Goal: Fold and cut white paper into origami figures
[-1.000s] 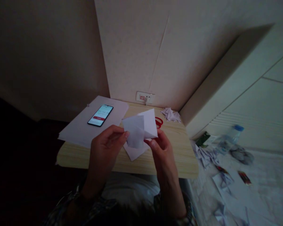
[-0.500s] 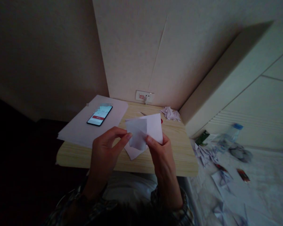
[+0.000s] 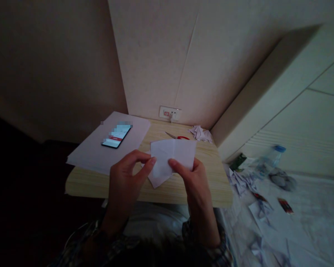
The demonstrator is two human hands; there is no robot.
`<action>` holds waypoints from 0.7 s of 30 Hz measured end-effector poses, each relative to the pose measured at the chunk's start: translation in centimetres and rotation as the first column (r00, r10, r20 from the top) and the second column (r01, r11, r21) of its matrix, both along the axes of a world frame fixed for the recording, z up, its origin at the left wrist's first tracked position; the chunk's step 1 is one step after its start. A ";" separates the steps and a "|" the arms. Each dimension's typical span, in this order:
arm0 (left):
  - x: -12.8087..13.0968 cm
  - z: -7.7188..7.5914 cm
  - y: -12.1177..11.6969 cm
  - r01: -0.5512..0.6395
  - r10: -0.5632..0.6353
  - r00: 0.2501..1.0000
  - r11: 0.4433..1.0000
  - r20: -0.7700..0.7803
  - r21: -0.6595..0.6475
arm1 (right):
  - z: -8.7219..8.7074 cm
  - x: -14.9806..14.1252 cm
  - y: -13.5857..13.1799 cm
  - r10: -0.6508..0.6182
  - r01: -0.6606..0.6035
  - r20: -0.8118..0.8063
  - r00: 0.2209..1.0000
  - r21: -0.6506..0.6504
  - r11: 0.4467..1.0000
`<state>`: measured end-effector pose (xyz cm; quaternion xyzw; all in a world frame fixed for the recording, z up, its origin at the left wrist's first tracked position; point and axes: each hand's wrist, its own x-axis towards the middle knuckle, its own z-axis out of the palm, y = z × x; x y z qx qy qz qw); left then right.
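Observation:
A folded white sheet of paper (image 3: 174,150) is held up between my two hands, above the front half of the small wooden table. My left hand (image 3: 130,170) pinches its left edge between thumb and index finger. On the lower right, my right hand (image 3: 191,176) grips it with the thumb pressed on the near face and the fingers behind. A crease runs down near the middle. Beneath it a second piece of white paper (image 3: 157,180) lies on the table, partly covered. Scissors (image 3: 180,137) with red handles lie just beyond, partly hidden by the held sheet.
On the table's left, a phone (image 3: 117,135) rests on a stack of white paper (image 3: 86,155). Folded paper pieces (image 3: 200,133) sit at the back right corner, near a wall socket (image 3: 169,113). Right of the table are more folded papers (image 3: 240,183) and a plastic bottle (image 3: 271,161).
My right thumb has moved inward onto the paper's near face. The raised right part has swung flat, in line with the left part, and more of the scissors shows.

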<state>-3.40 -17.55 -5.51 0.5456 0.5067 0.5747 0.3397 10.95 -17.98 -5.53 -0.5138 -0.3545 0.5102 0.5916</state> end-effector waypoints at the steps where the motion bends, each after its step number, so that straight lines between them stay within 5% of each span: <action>1: 0.0 0.0 0.0 -0.017 0.017 1.000 1.000 0.002 0.001 | 0.0 0.1 0.0 0.012 -0.012 0.004 1.000 -0.012 1.000; 21: -0.2 1.0 0.8 0.003 0.018 0.975 0.996 0.222 -0.093 | 0.1 0.6 -1.3 0.014 -0.010 0.117 0.993 -0.036 0.999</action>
